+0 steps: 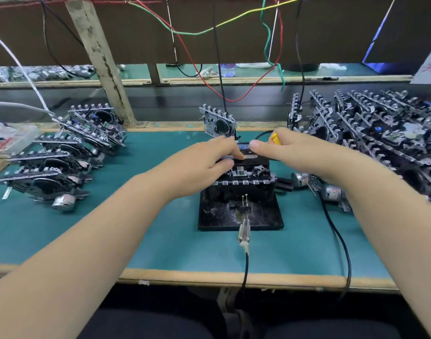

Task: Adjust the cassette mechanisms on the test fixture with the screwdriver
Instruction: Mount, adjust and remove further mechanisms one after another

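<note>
Fingers (230, 152) on cassette mechanism (243, 172); screwdriver (275, 138) gripped.

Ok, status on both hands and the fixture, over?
Left hand fingers pressing on the mechanism seated in the fixture. Right hand gripping the yellow screwdriver. Cable trails beside the fixture, nothing blocking.

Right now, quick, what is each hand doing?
Left hand: fingers rest on the cassette mechanism in the test fixture, not gripping.
Right hand: holds the yellow screwdriver.
</note>
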Demonstrator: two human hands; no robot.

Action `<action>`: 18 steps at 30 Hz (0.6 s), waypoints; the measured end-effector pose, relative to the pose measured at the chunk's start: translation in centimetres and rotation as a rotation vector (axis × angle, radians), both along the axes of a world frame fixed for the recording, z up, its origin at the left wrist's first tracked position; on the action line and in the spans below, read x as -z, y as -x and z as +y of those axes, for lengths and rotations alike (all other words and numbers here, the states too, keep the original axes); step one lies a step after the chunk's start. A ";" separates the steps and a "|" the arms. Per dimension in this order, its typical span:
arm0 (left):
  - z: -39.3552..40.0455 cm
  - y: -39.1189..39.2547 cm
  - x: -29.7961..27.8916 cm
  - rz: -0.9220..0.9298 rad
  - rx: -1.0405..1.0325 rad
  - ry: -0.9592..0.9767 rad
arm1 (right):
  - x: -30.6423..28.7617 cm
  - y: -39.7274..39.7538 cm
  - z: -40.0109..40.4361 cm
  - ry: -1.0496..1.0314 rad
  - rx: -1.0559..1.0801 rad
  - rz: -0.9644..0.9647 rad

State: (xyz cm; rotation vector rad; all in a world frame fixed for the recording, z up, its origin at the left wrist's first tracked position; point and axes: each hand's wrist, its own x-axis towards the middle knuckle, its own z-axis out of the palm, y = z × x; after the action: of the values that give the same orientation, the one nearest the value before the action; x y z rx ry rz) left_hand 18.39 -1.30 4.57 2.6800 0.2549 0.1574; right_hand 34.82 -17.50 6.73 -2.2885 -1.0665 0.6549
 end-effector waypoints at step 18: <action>0.4 0.9 1.2 -0.091 0.077 -0.109 | 5.4 0.6 1.0 -0.510 0.303 0.329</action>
State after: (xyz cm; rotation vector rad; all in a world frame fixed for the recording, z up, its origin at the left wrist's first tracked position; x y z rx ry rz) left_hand 17.53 -0.93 3.38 2.7771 0.1176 0.2760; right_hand 34.25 -16.52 1.36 -1.7722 -0.6226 0.5359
